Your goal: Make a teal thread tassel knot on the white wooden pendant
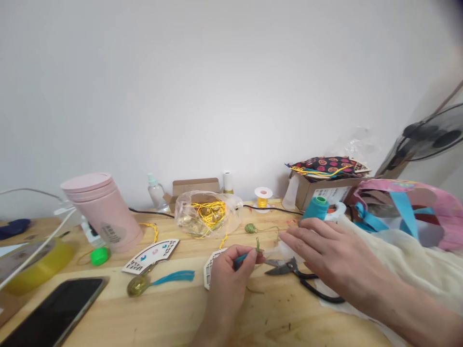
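My left hand [231, 274] is closed in a pinch around a teal tassel, mostly hidden by the fingers, with a green cord loop [257, 244] standing up above the thumb. Behind it, partly covered, lies a pale octagonal cut-out plaque [208, 270] with a yellow cord. My right hand [321, 250] hovers to the right, fingers stretched out, in front of a teal thread spool [316, 208]. Black-handled scissors [289, 268] lie with open blades between the hands. A small ball of green cord [250, 228] sits beyond, its loose strand trailing towards my right fingertips.
Left of my hands are a fan-shaped plaque [152, 255] with a teal tassel [173, 278], a phone [58, 311], yellow tape [43, 265] and a pink canister [104, 212]. A plastic bag of yellow cords [208, 214] stands behind. On the right are a cardboard box [318, 189] and a pink bag [430, 207].
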The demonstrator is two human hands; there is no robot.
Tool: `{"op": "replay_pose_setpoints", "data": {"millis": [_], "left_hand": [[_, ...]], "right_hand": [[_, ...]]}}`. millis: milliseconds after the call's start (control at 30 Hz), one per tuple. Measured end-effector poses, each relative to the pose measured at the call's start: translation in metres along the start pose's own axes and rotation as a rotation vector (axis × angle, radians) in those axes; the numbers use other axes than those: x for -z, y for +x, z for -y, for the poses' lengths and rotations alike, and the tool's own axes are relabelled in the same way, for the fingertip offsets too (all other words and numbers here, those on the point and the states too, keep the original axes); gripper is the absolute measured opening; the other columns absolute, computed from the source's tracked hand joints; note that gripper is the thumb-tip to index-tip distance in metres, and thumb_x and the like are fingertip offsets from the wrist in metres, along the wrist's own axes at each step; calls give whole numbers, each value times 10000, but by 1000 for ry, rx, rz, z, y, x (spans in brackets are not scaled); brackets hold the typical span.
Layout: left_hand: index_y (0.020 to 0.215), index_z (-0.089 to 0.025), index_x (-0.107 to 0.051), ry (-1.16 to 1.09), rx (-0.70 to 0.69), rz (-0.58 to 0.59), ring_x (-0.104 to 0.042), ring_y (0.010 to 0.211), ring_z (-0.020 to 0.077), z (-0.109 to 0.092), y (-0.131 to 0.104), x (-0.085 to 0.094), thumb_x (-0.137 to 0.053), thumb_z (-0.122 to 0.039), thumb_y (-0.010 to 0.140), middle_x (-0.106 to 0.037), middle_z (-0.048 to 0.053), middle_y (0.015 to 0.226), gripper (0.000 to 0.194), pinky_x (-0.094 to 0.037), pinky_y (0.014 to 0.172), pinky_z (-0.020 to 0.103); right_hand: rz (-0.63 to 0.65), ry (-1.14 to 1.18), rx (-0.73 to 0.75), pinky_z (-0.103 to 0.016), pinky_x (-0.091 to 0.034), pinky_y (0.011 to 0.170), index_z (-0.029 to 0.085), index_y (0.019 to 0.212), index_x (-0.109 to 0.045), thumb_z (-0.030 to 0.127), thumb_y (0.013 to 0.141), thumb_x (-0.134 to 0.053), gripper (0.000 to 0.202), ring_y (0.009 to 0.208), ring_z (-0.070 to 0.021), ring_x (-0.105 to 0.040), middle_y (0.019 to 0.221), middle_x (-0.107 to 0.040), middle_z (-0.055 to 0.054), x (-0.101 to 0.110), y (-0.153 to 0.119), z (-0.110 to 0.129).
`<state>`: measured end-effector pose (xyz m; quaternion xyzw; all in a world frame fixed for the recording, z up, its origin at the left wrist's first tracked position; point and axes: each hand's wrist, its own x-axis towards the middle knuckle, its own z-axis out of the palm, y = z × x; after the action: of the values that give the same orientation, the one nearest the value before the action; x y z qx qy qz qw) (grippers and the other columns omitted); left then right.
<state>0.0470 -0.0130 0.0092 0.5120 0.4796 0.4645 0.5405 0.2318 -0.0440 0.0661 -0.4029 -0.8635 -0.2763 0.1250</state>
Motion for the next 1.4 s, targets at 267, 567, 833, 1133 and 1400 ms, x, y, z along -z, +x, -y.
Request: {"op": "replay_pose_setpoints", "data": {"millis": [267,567,833,1133,1400], "left_hand": [[684,-157,-635,-13,-13,16,-643,718,177,4,1,2,-613,-324,682,-712,64,712,168,-460,684,249],[647,-153,-645,58,-21,-38,-638,660,177,-3,-2,-2,-613,-286,665,-708,57,672,138,-461,612,236],[677,-150,-643,17,-9,-47,-648,711,184,-1,-1,0,-605,-293,671,-712,62,697,148,-473,656,245],[634,-152,-649,38,-7,-63,-642,642,170,-5,-3,-1,-619,-274,649,-709,56,655,127,-465,589,218],[630,-161,-644,63,-23,-51,-643,646,175,-4,-3,0,-615,-272,649,-708,40,643,116,-465,590,222]], "right_hand": [[-3,-164,39,-336,-404,608,181,888,-584,96,829,-338,266,743,-214,-510,803,-641,-64,12,14,7],[29,-256,77,-332,-372,581,189,798,-584,91,750,-449,173,763,-224,-514,788,-636,-71,10,20,16],[114,-297,72,-335,-366,569,157,789,-600,75,664,-504,178,787,-231,-513,820,-628,-73,16,23,21],[97,-273,50,-316,-354,550,157,792,-613,104,661,-539,160,742,-213,-514,808,-641,-57,21,26,21],[170,-261,48,-304,-335,500,176,646,-596,130,626,-602,52,718,-216,-495,749,-621,-59,15,34,28]]}}
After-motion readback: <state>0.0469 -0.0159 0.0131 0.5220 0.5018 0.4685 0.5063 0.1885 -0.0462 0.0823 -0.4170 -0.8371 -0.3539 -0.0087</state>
